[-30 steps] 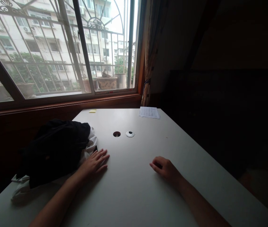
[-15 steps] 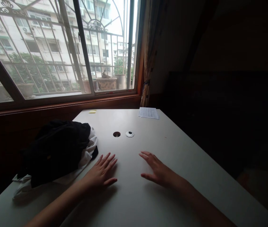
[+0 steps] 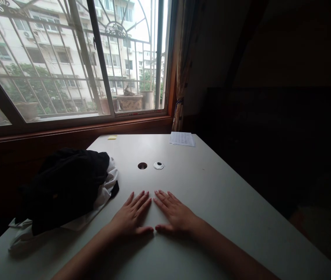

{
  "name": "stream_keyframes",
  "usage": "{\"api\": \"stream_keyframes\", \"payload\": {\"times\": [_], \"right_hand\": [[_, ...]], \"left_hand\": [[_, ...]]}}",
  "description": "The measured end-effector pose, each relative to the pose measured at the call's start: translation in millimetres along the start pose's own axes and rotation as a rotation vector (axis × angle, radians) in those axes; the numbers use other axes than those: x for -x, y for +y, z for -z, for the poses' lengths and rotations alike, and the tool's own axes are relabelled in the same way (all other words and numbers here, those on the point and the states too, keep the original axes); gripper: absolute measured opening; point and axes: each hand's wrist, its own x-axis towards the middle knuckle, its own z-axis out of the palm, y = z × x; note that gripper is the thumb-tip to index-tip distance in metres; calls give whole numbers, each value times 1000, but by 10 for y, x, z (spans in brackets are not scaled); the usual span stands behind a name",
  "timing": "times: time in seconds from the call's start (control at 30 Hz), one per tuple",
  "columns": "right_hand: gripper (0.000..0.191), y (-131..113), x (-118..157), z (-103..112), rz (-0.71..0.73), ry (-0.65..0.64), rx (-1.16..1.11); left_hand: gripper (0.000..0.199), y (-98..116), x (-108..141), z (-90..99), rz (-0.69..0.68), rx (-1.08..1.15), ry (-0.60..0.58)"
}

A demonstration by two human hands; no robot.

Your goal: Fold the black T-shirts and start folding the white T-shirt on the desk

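Note:
My left hand [image 3: 133, 216] lies palm down on the white tabletop [image 3: 223, 198], its fingers spread and its thumb pointing right. Beside it my right hand [image 3: 174, 214] rests in the same way, with the thumb pointing left. The two thumb tips almost meet, and the fingertips are close together. Neither hand holds anything. Left of my left hand is a heap of black clothing [image 3: 66, 186] over white cloth [image 3: 111, 177].
Beyond my fingers a round hole [image 3: 142, 166] opens in the table, next to its white cap [image 3: 158, 166]. Printed papers [image 3: 182, 139] lie at the far right edge, a yellow note [image 3: 112, 137] at the far left. Behind are a barred window [image 3: 66, 66] and a tied curtain [image 3: 179, 97].
My right hand has moved left and come down flat beside my left hand. My left hand has shifted slightly right and now lies flatter. The view has turned a little.

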Motion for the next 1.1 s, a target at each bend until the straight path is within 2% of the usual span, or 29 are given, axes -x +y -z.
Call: {"api": "stream_keyframes", "payload": {"times": [0.43,1.1], "right_hand": [[92,-9,-1,-14,-7,10,20],[93,-37,2,9,-19,10,13]], "left_hand": [[94,40,-18,66,27,5,-44],[93,63,-17,93,25,-9,-37]]}}
